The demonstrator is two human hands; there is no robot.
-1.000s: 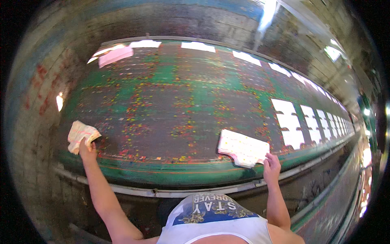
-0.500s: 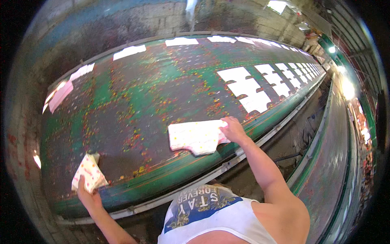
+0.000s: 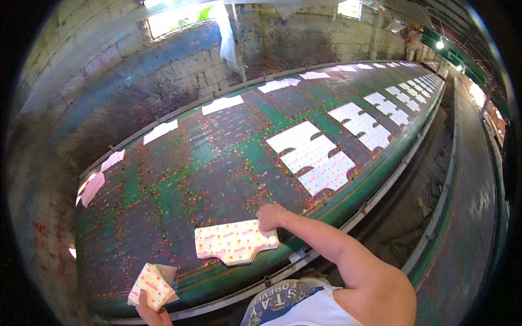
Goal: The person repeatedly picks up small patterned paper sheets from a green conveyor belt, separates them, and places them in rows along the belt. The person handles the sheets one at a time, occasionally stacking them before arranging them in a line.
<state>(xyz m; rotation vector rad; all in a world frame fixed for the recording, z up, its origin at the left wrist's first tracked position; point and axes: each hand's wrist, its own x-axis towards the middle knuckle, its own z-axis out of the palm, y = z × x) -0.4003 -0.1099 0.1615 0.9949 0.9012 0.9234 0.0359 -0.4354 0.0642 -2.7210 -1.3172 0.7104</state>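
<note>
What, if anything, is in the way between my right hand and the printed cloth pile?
Nothing visible. Your right hand touches the far right corner of the printed cloth pile, with no gap between them. The other folded cloth is off to the left, in your left hand.

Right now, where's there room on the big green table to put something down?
Specked but uncovered table runs between the stack at the right hand and the white pieces along the far edge; another strip separates those from the printed panels. It's crowded rightward, where panels lie in groups.
</note>
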